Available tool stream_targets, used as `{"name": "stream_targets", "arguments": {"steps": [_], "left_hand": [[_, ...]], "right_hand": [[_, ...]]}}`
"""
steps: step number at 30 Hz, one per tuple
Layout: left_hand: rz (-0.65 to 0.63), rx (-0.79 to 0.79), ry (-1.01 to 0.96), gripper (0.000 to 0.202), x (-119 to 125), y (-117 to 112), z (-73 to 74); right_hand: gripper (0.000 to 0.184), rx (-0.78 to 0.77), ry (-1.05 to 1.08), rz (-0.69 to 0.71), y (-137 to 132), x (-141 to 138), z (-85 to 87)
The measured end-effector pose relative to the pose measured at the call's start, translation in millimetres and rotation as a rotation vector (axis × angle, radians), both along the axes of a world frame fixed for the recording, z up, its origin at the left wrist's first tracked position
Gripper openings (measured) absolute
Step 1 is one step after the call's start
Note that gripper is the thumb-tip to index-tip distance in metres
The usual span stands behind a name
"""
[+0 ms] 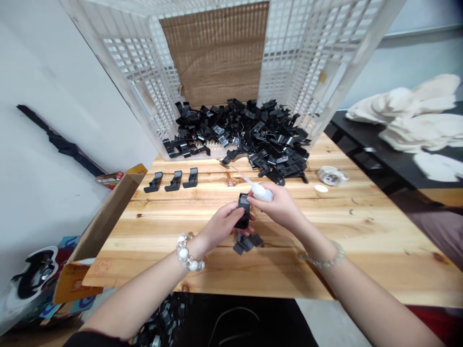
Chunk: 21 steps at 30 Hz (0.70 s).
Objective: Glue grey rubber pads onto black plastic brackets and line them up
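Note:
My left hand [220, 224] is closed round a small black plastic part [243, 208], held upright over the middle of the wooden table [361, 231]. My right hand [280, 205] grips a small white glue bottle [261, 192] with a long thin nozzle pointing up and to the left, right beside the black part. Both hands touch around the part. Under them on the table lie a few more small black pieces [247, 242].
A white lattice crate [144, 86] lies tipped on its side at the back, spilling a heap of black plastic clips [249, 132]. Three clips [172, 181] stand in a row at left. A tape roll [331, 175] lies right. A cardboard box [104, 221] stands off the left edge.

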<state>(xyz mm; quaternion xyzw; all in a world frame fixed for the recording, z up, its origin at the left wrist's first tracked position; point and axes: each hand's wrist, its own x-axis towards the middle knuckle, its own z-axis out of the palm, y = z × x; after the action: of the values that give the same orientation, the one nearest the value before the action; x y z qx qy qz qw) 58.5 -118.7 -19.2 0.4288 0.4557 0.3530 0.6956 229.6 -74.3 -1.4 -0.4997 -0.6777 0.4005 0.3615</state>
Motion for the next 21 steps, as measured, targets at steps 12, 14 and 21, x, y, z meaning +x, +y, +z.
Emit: {"name": "stream_targets", "arguments": {"steps": [12, 14, 21], "left_hand": [[-0.012, 0.009, -0.027, 0.025, 0.2, 0.0, -0.5], [-0.016, 0.011, -0.033, 0.026, 0.0, 0.0, -0.9], [-0.030, 0.038, -0.048, 0.029, -1.3, -0.7, -3.1]], "right_hand": [[0.023, -0.010, -0.006, -0.014, 1.0, 2.1, -0.3], [0.022, 0.005, -0.018, -0.015, 1.4, 2.0, -0.6], [0.014, 0.085, -0.047, -0.002, -0.4, -1.1, 0.0]]}}
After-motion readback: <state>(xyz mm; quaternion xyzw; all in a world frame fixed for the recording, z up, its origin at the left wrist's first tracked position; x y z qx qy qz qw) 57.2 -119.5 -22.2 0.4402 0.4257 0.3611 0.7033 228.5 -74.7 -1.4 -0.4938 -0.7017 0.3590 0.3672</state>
